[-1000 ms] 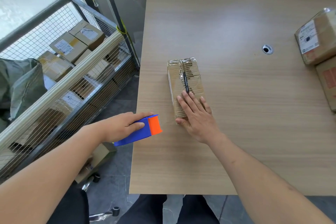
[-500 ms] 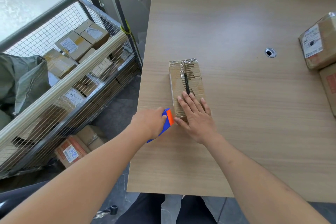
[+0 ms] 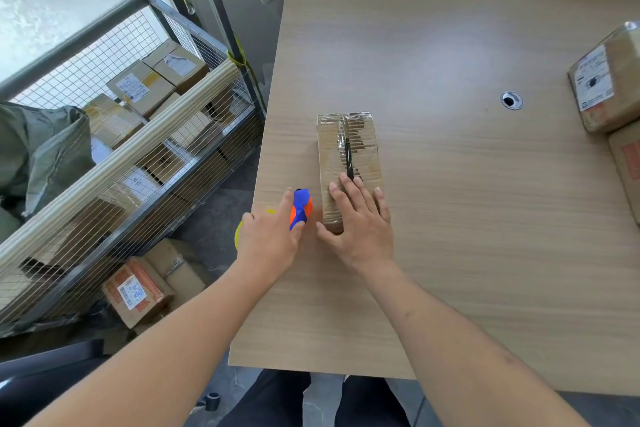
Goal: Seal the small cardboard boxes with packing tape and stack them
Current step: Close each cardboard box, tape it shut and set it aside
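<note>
A small cardboard box [image 3: 347, 146] lies on the wooden table [image 3: 450, 218], its top flaps meeting along a dark seam with old shiny tape. My right hand [image 3: 356, 218] rests flat on the box's near end, fingers straight, thumb against the near side. My left hand [image 3: 270, 239] grips a blue and orange tape dispenser [image 3: 300, 207] just left of the box's near corner. A bit of yellow shows under the left hand.
Two taped boxes [image 3: 609, 80] sit at the table's right edge. A cable hole [image 3: 511, 100] lies in the table top. Left of the table stands a wire mesh cage [image 3: 121, 166] with several parcels; more parcels [image 3: 138, 288] lie on the floor.
My left hand has carried the tape dispenser rightward from beyond the table's left edge up to the box's near left corner. The right hand stayed on the box.
</note>
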Demonstrator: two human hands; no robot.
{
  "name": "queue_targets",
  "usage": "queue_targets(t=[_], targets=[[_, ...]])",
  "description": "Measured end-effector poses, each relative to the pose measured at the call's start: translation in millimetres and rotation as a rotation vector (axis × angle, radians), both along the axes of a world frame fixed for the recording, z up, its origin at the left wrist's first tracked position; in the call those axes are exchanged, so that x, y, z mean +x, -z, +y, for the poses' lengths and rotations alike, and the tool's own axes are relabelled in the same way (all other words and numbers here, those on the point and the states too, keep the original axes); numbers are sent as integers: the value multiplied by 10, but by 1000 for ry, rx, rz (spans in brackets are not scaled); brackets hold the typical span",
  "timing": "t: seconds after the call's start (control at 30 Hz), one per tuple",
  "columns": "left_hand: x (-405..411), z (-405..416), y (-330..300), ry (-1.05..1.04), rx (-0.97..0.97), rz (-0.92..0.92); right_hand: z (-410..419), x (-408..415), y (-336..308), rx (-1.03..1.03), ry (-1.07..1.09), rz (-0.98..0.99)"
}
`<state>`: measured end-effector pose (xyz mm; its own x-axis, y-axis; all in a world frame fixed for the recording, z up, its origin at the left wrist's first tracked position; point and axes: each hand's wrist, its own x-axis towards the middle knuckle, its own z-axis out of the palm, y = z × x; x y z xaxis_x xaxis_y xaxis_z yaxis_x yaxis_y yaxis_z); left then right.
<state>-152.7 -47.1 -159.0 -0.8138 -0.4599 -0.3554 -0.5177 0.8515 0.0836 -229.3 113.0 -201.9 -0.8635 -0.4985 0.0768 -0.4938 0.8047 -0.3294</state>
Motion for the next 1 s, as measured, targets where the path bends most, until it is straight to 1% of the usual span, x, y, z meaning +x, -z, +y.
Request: queue_targets(t=[0.1,0.2,0.3,0.33,0.4,0.53,0.63,0.73,0.77,0.8,0.83,0.9,0.97,1.0], targets=[[54,2,58,-97,97,29,-96,51,40,-45,58,65],[77,-30,67,-106,116,49,-144,61,70,-50,70,129],[75,-55,14,-64,49,117,-125,74,56,-11,52,135],[60,-54,-5,-34,54,153,-91,78,39,7,45,133],[15,-28,-48,51,128,238,8,65,5,41,25,123],[-74,102,-98,310,254,454,286,37,-88,112,-53,36],[-103,275,-123,486,323,528,526,26,-173,111,-127,-73],[-60,455,-55,545,384,550,683,-58,-286,118,-251,-252],[-39,501,-8,532,397,560,733,-88,-323,85,-275,-297],[-25,535,44,506,415,573,791,-104,-357,10,-286,-303],[-19,558,89,477,433,591,856,-101,-383,-86,-275,-254],[-35,593,139,449,444,619,991,-50,-387,-252,-183,-52],[-60,623,135,455,416,619,1084,37,-378,-334,-61,101],[-71,631,117,463,402,615,1108,66,-366,-364,14,118]])
